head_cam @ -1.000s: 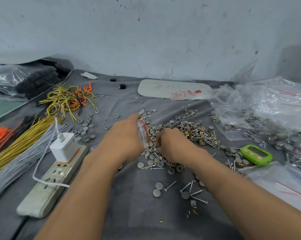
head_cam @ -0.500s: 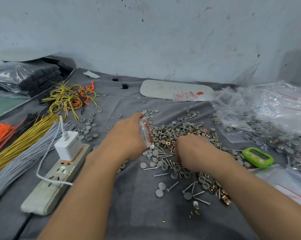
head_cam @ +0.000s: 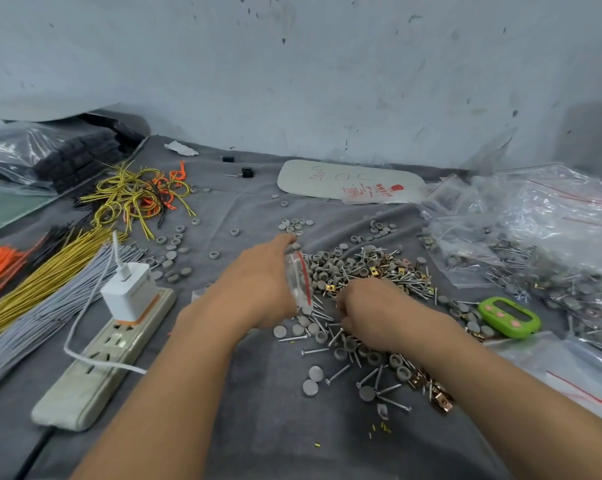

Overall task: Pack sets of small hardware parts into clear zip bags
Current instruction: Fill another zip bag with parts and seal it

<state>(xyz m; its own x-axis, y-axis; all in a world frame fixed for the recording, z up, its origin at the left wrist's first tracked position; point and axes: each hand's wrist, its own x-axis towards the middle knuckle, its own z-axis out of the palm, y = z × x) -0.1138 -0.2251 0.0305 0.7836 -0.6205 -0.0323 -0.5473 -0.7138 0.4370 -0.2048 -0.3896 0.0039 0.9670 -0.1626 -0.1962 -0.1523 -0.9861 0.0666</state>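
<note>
Gripping a small clear zip bag (head_cam: pixel 297 282) in the left hand (head_cam: pixel 258 289), fingers curled round its far side, knuckles up. Bag upright on edge, red seal strip toward the pile, low over the grey cloth surface (head_cam: pixel 258 427).

Reaching with the right hand (head_cam: pixel 372 313) into the near side of the hardware pile (head_cam: pixel 361 268), back of the hand up, fingers bent down among the parts and hidden from view. Cannot tell whether anything is pinched there. Just beside the bag, with a narrow gap between.

In and around the pile, mixed together: grey round caps (head_cam: pixel 310 388), steel nails (head_cam: pixel 337 374), brass clips (head_cam: pixel 438 398), trailing along under the right forearm.

Right of the pile, a green timer (head_cam: pixel 509 317) lying flat; beyond it, large clear bags (head_cam: pixel 535 230) heaped with more of the same parts. Left of the left forearm, a power strip (head_cam: pixel 102 355) with a white charger (head_cam: pixel 129 296) plugged in. Farther left, straight bundles of yellow wires (head_cam: pixel 39 282) and grey wires (head_cam: pixel 43 313) side by side.
</note>
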